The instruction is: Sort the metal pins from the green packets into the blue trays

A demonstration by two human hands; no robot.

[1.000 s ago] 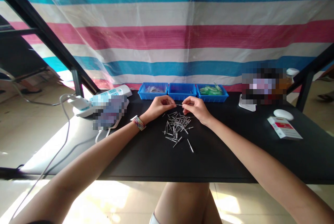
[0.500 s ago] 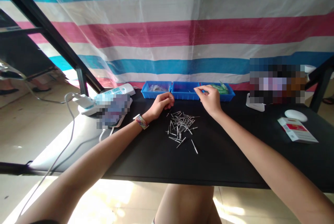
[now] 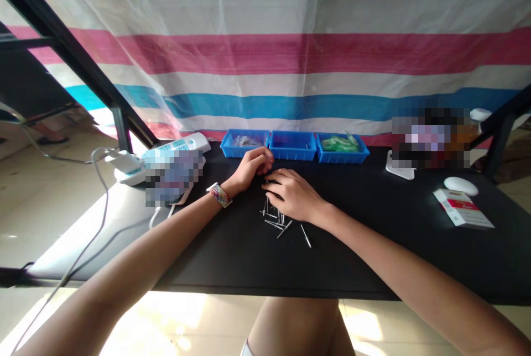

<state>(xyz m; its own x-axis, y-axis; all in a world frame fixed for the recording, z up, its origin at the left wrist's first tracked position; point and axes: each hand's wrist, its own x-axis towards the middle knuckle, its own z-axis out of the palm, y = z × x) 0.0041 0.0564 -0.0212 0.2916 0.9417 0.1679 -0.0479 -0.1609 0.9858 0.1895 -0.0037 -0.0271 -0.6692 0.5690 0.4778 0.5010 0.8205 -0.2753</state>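
A pile of silver blind rivets (image 3: 284, 229) lies on the black table, partly hidden beneath my right hand (image 3: 293, 194). The fingers of that hand are apart and slightly bent, reaching left over the pile; nothing shows held in them. Just beyond the pile's left side rests my left hand (image 3: 251, 168), a woven bracelet on its wrist. Its fingers are curled inward, and what they hold, if anything, is hidden. Behind the hands stand a blue bin with clear plastic bags (image 3: 244, 141), a middle blue bin (image 3: 292, 152) and a blue bin of green packets (image 3: 341, 144).
On the left are a white power strip (image 3: 176, 148) with a plugged-in charger (image 3: 124, 162) and cables. To the right lie a white mouse (image 3: 460, 186) and a red-and-white box (image 3: 462, 209). A striped tarp (image 3: 265, 52) hangs behind the table.
My right hand has moved from in front of the bins, toward me and left, down over the rivets. My left hand stays curled in nearly the same place. The view has shifted slightly.
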